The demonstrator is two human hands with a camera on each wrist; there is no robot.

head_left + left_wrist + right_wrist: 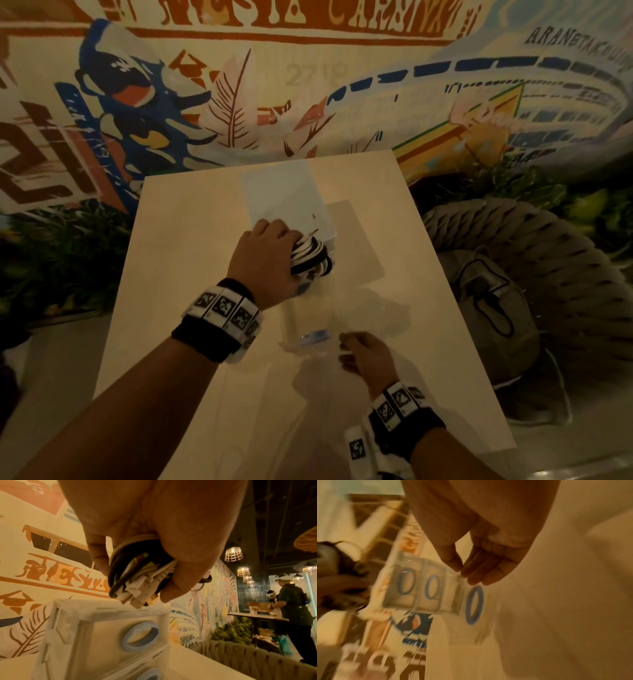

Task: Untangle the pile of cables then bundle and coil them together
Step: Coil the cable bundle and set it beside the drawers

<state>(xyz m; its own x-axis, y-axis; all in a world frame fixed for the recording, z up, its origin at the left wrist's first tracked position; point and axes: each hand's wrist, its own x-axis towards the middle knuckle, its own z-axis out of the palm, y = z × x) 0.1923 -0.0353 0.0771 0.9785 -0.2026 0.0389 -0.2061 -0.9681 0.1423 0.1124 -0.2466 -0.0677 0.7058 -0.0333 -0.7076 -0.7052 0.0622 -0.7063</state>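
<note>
My left hand (269, 255) grips a coiled bundle of black and white cables (312, 255) a little above the middle of the pale table (191, 260). In the left wrist view the bundle (137, 577) shows its plugs hanging out below the curled fingers (173, 588), just over a clear compartment box (109, 616) with a blue ring (140, 635) inside. My right hand (347, 346) pinches the near wall of that box (308, 339). The right wrist view is blurred; the thumb and fingertips (471, 577) meet on the box corner (419, 588).
A pale rectangular lid (287, 198) lies at the table's far side. To the right stands a grey woven chair (534, 246) with a bag (493, 308) on it. A mural wall and plants (61, 260) close the back. A person (295, 608) stands at another table.
</note>
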